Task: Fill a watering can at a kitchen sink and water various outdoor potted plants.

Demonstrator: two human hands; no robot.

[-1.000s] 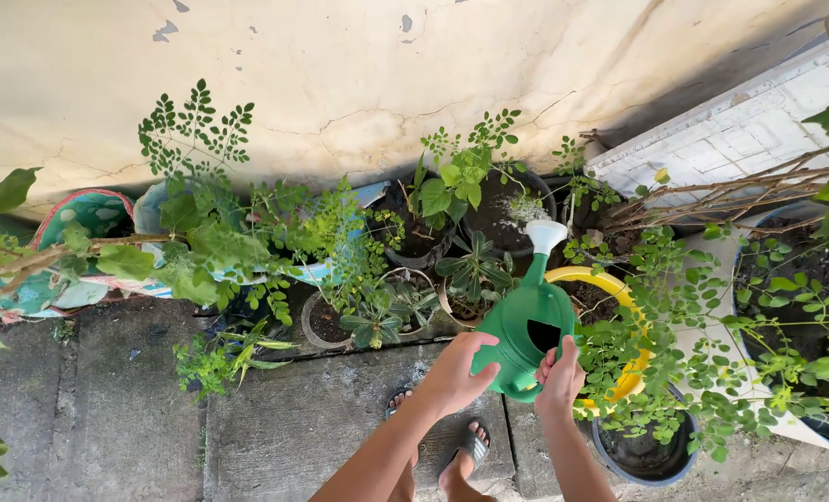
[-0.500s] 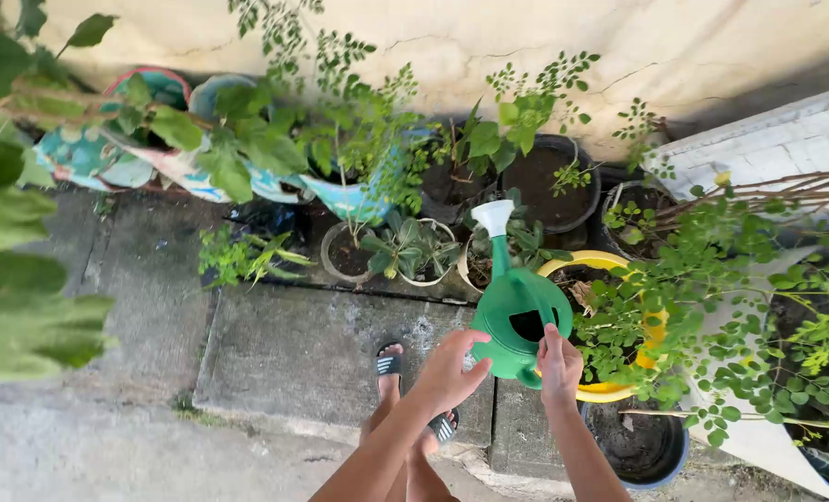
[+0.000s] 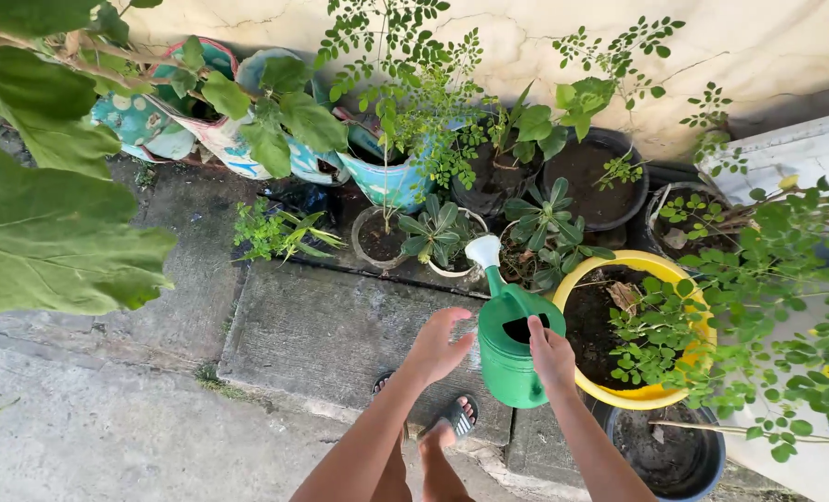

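A green watering can (image 3: pixel 510 349) with a white rose spout is held upright over the concrete slab. My right hand (image 3: pixel 550 353) grips its handle at the back. Beside the can's left side is my left hand (image 3: pixel 440 344), fingers spread and just clear of the body or barely touching it. The spout points toward a small pot with a rosette plant (image 3: pixel 438 234). Directly right of the can stands a yellow pot (image 3: pixel 638 395) filled with soil and a leafy shrub. My sandalled feet (image 3: pixel 452 418) show below the can.
Several potted plants line a cracked cream wall (image 3: pixel 758 46): black pots (image 3: pixel 610 186), blue patterned pots (image 3: pixel 387 181), and a dark pot (image 3: pixel 665 455) at lower right. Large leaves (image 3: pixel 52 232) hang close at left. White boards (image 3: pixel 796 153) lean at right.
The view has shifted left and down. The can has come back from its tilted pour to upright, lower and nearer me. My left hand has eased off its side.
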